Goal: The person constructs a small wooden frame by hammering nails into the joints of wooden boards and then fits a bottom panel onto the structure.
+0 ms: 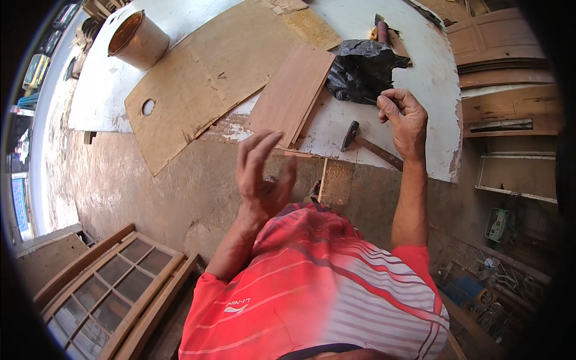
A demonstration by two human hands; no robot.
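Fingertips [389, 98] of the right hand [410, 126] pinched together at 2 o'clock, with thumb against forefinger and the rest curled in; anything slim caught between them too small to tell. Left hand [258, 174] near the centre, toward 9 o'clock, blurred and half open, with fingers loosely bent, thumb held apart, gripping nothing visible.

Just beyond the left fingers, at 12 o'clock, a reddish wood panel [291, 90] lying flat, with another board's edge showing along the right side. Toward 2 o'clock, between panel and right wrist, a hammer [377, 152], dark-headed, wooden-handled, head toward the panel.

At 1 o'clock, just beside the panel, a crumpled black plastic bag [363, 72], contents hidden. At 11 o'clock, a brown sheet [198, 90] with one round hole; past it, between 10 and 11, a stained bucket [150, 45], rust-brown inside, bottom out of view. Beneath all, a chipped white worktop [438, 114].

At 6 o'clock, a red striped shirt [282, 288] with white lettering and a small logo toward 7. Far out at 9, a blue sign [21, 204] with print too small to read. At 8, a paned wooden window [111, 291]; at 4, jumbled metal parts [483, 288].
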